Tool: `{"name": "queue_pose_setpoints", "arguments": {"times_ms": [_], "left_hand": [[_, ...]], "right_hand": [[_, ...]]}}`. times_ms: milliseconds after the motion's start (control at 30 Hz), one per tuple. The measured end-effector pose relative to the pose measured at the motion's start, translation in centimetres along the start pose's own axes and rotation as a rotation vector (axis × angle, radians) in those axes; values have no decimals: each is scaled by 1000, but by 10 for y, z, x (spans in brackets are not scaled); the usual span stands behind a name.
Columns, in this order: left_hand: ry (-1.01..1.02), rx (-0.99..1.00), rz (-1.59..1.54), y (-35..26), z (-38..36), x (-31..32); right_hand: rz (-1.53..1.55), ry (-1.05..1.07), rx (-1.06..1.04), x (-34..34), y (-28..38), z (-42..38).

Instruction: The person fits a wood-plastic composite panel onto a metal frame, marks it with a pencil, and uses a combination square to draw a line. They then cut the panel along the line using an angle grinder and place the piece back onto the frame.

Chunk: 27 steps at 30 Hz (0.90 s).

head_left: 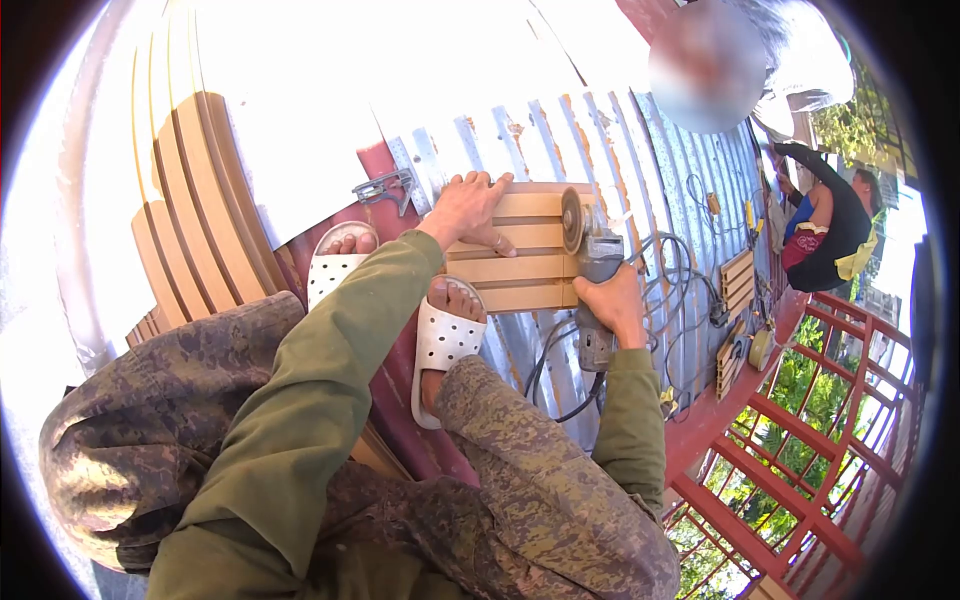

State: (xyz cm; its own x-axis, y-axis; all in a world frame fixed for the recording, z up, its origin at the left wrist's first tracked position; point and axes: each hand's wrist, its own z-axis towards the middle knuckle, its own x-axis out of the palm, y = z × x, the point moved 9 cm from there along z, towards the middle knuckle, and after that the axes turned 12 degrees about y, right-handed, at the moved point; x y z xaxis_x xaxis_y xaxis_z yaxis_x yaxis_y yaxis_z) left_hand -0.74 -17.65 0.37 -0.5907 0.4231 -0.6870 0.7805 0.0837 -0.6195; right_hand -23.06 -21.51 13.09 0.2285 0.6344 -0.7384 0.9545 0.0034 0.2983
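My right hand [612, 300] is wrapped round the body of an angle grinder [600, 258]. Its disc [573, 220] stands upright at the right end of a short grooved tan panel [520, 268], overlapping the panel's edge in this view. On the panel's upper left part lies my left hand [474, 212], fingers spread and pressing down on the slats. The panel rests on corrugated metal sheeting, close to my sandalled foot [449, 335]. A black cord [585, 405] runs from the grinder's lower end.
Long grooved tan planks [200, 200] lie at the left. A metal clamp-like bracket [385, 187] sits near my left hand. Tangled cables [680, 285] and short panel pieces [737, 282] lie on the corrugated sheeting [560, 135]. Two people are at the upper right; a red railing [770, 430] runs below.
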Motion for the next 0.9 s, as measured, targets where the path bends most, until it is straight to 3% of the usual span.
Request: {"name": "queue_pose_setpoints", "arguments": {"times_ms": [900], "left_hand": [[-13, 12, 7, -1, 0, -1]], "right_hand": [[-46, -38, -14, -6, 14, 9]]}}
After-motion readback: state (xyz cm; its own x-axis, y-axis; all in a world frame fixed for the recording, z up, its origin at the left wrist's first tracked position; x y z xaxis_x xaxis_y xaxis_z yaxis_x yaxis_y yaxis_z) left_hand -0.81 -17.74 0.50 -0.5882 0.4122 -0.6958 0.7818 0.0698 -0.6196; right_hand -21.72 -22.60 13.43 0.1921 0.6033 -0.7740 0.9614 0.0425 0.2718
